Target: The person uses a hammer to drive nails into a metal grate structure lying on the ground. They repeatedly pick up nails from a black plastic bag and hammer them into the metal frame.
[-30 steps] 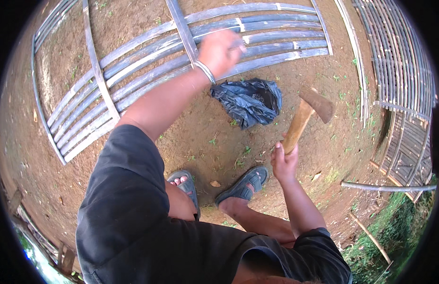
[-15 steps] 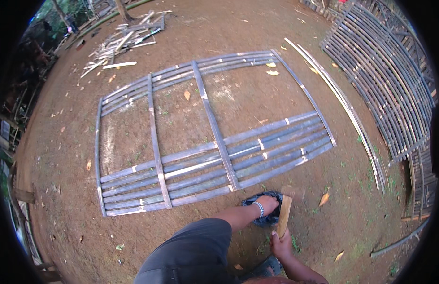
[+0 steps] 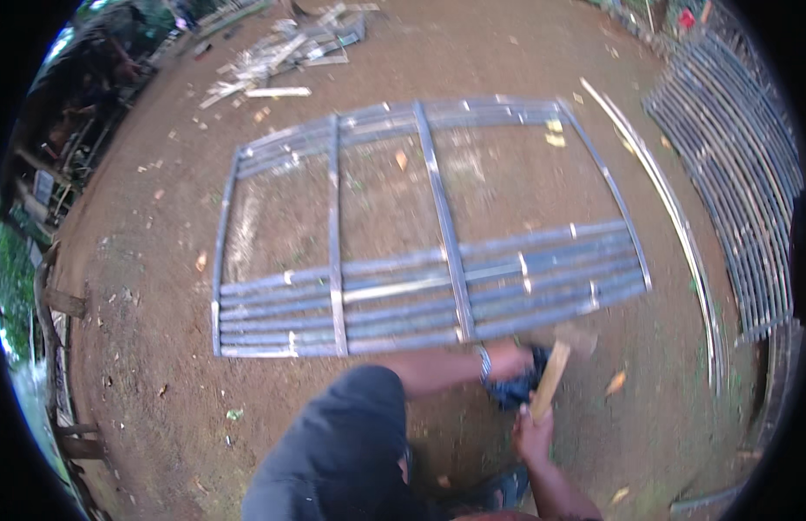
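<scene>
- Our right hand [image 3: 535, 431] has its fingers wrapped round the wooden handle of the hatchet [image 3: 555, 369], head up just beyond them.
- Our left hand [image 3: 509, 359] sits in the dark plastic bag [image 3: 517, 388]; its fingers' state we cannot tell.
- Beyond the fingers, the bamboo frame [image 3: 437, 291] lies partly slatted: its near half filled, its far half largely open.

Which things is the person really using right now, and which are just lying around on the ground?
In use:
- hatchet, gripped by the right hand
- dark bag, where the left hand reaches
- bamboo frame, flat on the dirt just ahead of both hands

Just lying about:
- pile of split scraps, far off
- finished slat panel, at the right
- long loose strips
- dry leaves
</scene>
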`<control>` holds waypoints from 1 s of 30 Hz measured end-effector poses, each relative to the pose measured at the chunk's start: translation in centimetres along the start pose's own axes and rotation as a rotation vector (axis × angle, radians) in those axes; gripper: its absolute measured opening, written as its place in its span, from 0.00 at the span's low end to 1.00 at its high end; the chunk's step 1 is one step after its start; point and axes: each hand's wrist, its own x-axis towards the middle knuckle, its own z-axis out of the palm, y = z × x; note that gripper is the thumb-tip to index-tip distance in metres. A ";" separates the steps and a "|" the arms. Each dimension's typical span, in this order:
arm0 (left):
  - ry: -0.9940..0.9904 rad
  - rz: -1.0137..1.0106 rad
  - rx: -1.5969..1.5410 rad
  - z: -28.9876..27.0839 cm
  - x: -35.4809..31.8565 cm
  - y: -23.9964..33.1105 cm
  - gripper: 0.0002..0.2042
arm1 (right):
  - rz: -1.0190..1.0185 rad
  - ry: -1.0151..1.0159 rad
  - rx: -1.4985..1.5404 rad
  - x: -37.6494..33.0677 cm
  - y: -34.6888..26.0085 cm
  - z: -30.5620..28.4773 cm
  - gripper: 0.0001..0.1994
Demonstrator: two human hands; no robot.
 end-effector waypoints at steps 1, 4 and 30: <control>0.095 0.013 -0.002 -2.1 -1.3 -0.7 0.05 | 0.009 -0.013 0.048 0.5 0.3 0.4 0.19; 0.468 0.003 0.036 -7.6 -5.1 -3.0 0.04 | 0.000 -0.028 0.067 1.4 -0.7 1.2 0.20; 1.023 -0.344 0.101 -10.1 -7.7 -12.4 0.10 | 0.261 -0.091 -0.001 -2.1 1.4 6.6 0.19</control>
